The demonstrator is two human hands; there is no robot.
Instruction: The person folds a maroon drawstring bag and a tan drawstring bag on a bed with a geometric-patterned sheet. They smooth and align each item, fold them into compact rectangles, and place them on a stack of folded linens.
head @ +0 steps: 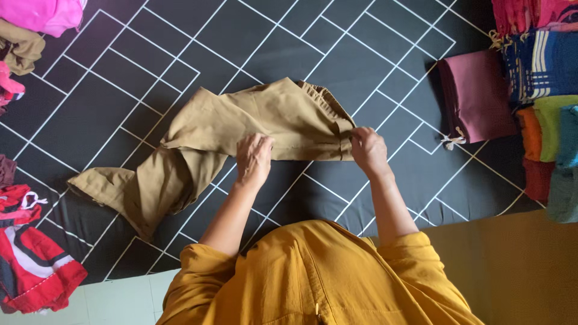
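A pair of tan trousers (pixel 241 129) lies spread on a black sheet with white lines (pixel 120 90), legs trailing to the lower left and waistband to the right. My left hand (pixel 253 157) presses down on the near edge of the trousers at mid-length, fingers curled on the cloth. At the waistband end, my right hand (pixel 368 150) pinches the fabric's near corner. Both arms come out of mustard-yellow sleeves (pixel 313 277).
A folded maroon garment (pixel 475 96) lies to the right, next to a stack of folded colourful clothes (pixel 548 108). Unfolded pink and tan clothes (pixel 30 30) sit at the top left, red and white ones (pixel 30 259) at the lower left.
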